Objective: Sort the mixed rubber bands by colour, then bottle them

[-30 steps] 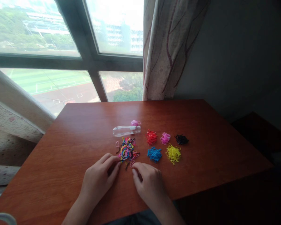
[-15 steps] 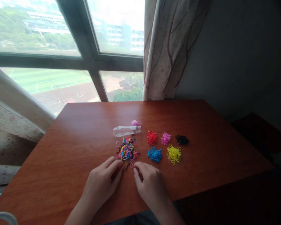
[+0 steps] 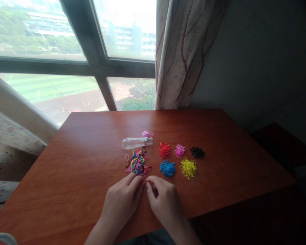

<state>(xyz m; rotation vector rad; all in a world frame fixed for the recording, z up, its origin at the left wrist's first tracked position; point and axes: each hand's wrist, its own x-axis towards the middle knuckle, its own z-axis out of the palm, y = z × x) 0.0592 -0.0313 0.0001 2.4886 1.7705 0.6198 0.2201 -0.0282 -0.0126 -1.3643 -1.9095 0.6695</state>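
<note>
A mixed pile of small coloured loops, which look like rubber bands point(image 3: 137, 161), lies on the table just beyond my hands. My left hand point(image 3: 123, 197) is closed in a pinch at the pile's near edge. Beside it, my right hand point(image 3: 163, 195) has its thumb and forefinger pressed together. The fingertips of both hands nearly meet, and a speck of red shows there; I cannot make out what they hold. To the right lie sorted heaps: red loops point(image 3: 164, 149), pink loops point(image 3: 180, 151), black loops point(image 3: 197, 152), blue loops point(image 3: 167, 168) and yellow loops point(image 3: 188, 168).
Behind the mixed pile, a clear plastic bottle point(image 3: 132, 143) lies on its side, with a pink object point(image 3: 147, 134) against its neck. The brown wooden table point(image 3: 66, 177) stands by a window point(image 3: 127, 27) with curtains point(image 3: 178, 61). A white curved object point(image 3: 2, 236) shows at the lower left corner.
My left hand has moved right, close to my right hand, and now covers the stray loops at the pile's near edge. My right hand has hardly moved. The view has shifted slightly.
</note>
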